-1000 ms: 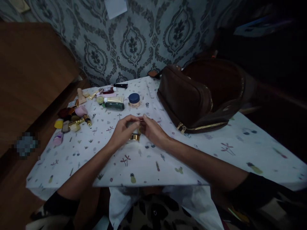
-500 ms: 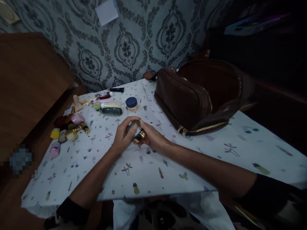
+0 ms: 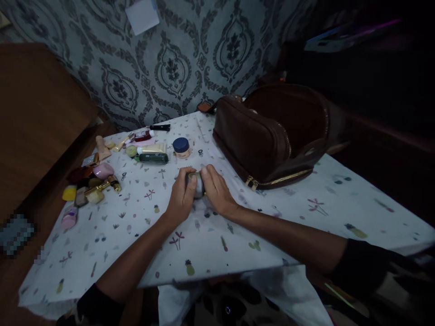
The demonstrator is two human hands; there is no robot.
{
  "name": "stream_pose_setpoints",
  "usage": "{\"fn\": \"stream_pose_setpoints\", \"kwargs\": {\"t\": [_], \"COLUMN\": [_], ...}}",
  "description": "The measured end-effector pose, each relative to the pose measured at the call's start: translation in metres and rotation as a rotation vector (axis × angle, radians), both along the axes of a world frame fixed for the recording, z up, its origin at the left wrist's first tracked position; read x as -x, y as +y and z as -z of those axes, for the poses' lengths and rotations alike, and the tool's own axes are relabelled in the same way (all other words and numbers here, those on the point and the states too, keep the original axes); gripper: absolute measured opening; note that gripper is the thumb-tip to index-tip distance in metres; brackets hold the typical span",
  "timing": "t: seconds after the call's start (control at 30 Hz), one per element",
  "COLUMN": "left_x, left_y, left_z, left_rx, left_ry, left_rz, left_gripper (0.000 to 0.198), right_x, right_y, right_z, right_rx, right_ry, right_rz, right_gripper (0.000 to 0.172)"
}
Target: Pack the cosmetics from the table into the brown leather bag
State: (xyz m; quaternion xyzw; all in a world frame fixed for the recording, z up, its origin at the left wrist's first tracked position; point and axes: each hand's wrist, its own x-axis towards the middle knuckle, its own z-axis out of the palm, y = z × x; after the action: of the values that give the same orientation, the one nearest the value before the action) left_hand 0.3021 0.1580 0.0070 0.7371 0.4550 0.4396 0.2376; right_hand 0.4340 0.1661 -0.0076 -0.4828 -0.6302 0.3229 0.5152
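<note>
Between my two hands, over the middle of the table, is a small cosmetic jar [image 3: 196,186] with a greyish body and a gold lid. My left hand [image 3: 181,195] is wrapped around the body, its thumb lying along the near side. From the other side my right hand [image 3: 218,192] closes over the lid end and hides nearly all of the gold. Just beyond the hands stands another jar [image 3: 181,148] with a dark blue lid, upright on the cloth. A dark green tube [image 3: 153,158] and a cream tube [image 3: 152,149] lie to its left.
A brown zippered bag [image 3: 251,136] stands unzipped at the back right. Several cosmetics, among them a pink sponge [image 3: 103,170] and a yellow-capped item [image 3: 69,193], cluster at the left. A patterned white cloth [image 3: 115,253] covers the table; a wallpapered wall [image 3: 173,72] rises behind.
The jar has turned in my hands: more of its greyish body faces me and the gold lid is now mostly covered by my right hand. The view has shifted slightly right.
</note>
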Motion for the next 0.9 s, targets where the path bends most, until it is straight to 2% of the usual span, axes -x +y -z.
{"fn": "stream_pose_setpoints", "kwargs": {"t": [0.07, 0.2, 0.3, 0.43, 0.67, 0.77, 0.9], "left_x": [-0.001, 0.002, 0.006, 0.008, 0.008, 0.008, 0.007], "left_y": [0.001, 0.008, 0.014, 0.018, 0.020, 0.021, 0.019], "left_z": [-0.002, -0.001, 0.003, 0.007, 0.003, 0.005, 0.008], "left_rx": [0.128, 0.404, 0.524, 0.585, 0.680, 0.659, 0.581], "left_ry": [-0.062, -0.240, -0.387, -0.514, -0.685, -0.727, -0.740], "left_rz": [-0.008, 0.058, 0.095, 0.111, 0.090, 0.103, 0.045], "left_gripper": [0.045, 0.058, 0.063, 0.064, 0.062, 0.060, 0.054], "right_x": [0.000, -0.002, -0.004, -0.010, -0.016, -0.017, -0.017], "right_y": [-0.001, -0.001, 0.001, 0.005, 0.009, 0.008, 0.008], "right_z": [-0.002, -0.005, -0.007, -0.007, -0.011, -0.014, -0.014], "right_rx": [-0.019, -0.032, -0.023, 0.000, -0.025, -0.023, 0.006], "right_ry": [-0.053, -0.089, -0.047, 0.007, -0.001, -0.021, 0.009], "right_rz": [-0.016, -0.042, -0.056, -0.121, -0.198, -0.242, -0.250], "right_gripper": [0.030, 0.029, 0.033, 0.039, 0.032, 0.033, 0.034]}}
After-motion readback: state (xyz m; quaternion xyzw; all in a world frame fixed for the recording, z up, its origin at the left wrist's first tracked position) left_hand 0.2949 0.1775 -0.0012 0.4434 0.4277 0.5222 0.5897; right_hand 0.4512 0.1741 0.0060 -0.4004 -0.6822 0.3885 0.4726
